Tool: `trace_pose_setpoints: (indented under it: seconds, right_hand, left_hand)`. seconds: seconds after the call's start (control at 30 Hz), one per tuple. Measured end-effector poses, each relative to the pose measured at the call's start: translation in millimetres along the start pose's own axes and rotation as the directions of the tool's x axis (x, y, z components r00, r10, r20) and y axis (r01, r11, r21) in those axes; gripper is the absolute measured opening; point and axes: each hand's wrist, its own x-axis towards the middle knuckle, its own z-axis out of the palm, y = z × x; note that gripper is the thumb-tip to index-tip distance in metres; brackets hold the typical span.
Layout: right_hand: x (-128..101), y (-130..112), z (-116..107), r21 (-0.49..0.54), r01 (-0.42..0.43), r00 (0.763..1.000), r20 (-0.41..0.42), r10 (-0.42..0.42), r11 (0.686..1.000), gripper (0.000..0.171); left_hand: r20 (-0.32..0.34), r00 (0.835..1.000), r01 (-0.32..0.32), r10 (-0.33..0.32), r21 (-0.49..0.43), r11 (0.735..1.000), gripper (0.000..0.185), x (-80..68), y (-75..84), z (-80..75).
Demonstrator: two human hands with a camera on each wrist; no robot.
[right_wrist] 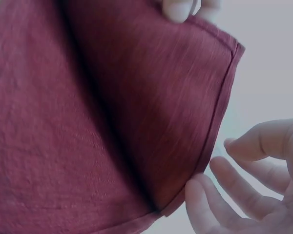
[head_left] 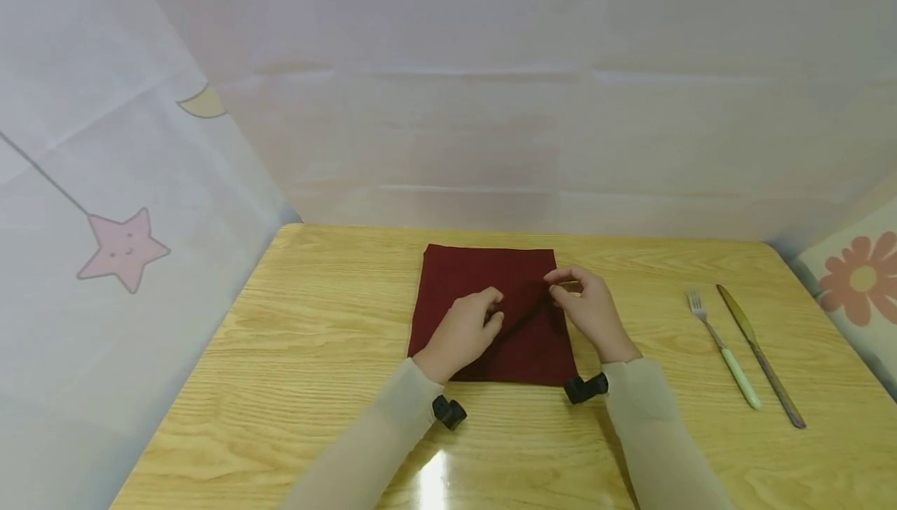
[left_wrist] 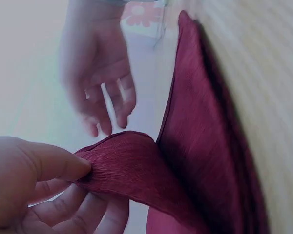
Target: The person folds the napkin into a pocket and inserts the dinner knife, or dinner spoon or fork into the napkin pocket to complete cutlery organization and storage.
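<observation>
Sleeves (head_left: 364, 448) up close, and here the left hand (head_left: 462, 331) pinches a raised flap (left_wrist: 122, 170) of the cloth (head_left: 462, 272), central on the table (head_left: 280, 354); the flap's edge runs right towards the right hand (head_left: 592, 307), fingers loosely spread, touch unclear.

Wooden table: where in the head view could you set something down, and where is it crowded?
Bare table lies left of the red cloth and between the right hand and fork. Crowded: the cloth, which the left hand pinches, and where fork and knife lie.
</observation>
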Motion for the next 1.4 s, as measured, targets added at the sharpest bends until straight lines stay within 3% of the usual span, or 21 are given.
trace_pose_setpoints:
  seconds: [0.2, 0.33, 0.47, 0.63, 0.77, 0.9, 1.1, 1.23, 1.4]
  right_hand:
    - [10.9, 6.7, -0.3, -0.1, 0.017, 1.0, -0.004, -0.018, 0.995, 0.027]
    - [19.8, 6.6, 2.6, -0.176, 0.046, 0.999, 0.026, -0.042, 0.983, 0.031]
    - [31.5, 7.0, 5.0, -0.261, 0.11, 0.992, 0.088, -0.089, 0.959, 0.032]
    - [42.3, 6.8, 5.9, -0.4, 0.201, 0.969, 0.217, -0.121, 0.894, 0.038]
    - [46.5, 7.8, 6.7, -0.481, 0.275, 0.932, 0.344, -0.109, 0.833, 0.048]
    - [49.4, 9.1, 8.2, -0.477, 0.288, 0.908, 0.411, -0.078, 0.83, 0.053]
    - [57.0, 7.3, 10.9, -0.472, 0.297, 0.898, 0.434, -0.075, 0.83, 0.055]
    - [61.9, 6.2, 14.5, -0.496, 0.287, 0.897, 0.44, -0.048, 0.82, 0.056]
    - [64.8, 3.0, 20.8, -0.529, 0.3, 0.883, 0.469, -0.02, 0.794, 0.059]
  left_hand:
    - [0.006, 0.996, 0.084, -0.084, -0.115, 0.99, 0.038, 6.1, -19.3, -16.5]
    - [-0.039, 0.99, 0.126, -0.134, -0.163, 0.978, 0.04, 12.3, -35.0, -23.9]
    - [-0.097, 0.985, 0.123, -0.144, -0.198, 0.972, 0.039, 17.1, -47.1, -31.5]
    - [-0.14, 0.976, 0.127, -0.165, -0.245, 0.961, 0.039, 22.4, -59.5, -39.8]
    - [-0.142, 0.968, 0.155, -0.207, -0.312, 0.937, 0.042, 25.3, -72.1, -43.3]
    - [-0.164, 0.953, 0.181, -0.254, -0.362, 0.914, 0.048, 26.4, -83.9, -45.7]
    - [-0.214, 0.943, 0.179, -0.256, -0.325, 0.929, 0.042, 30.3, -95.7, -50.8]
    - [-0.178, 0.948, 0.197, -0.264, -0.324, 0.925, 0.042, 31.8, -102.4, -53.3]
    - [-0.051, 0.955, 0.261, -0.291, -0.315, 0.912, 0.06, 29.4, -112.5, -55.8]
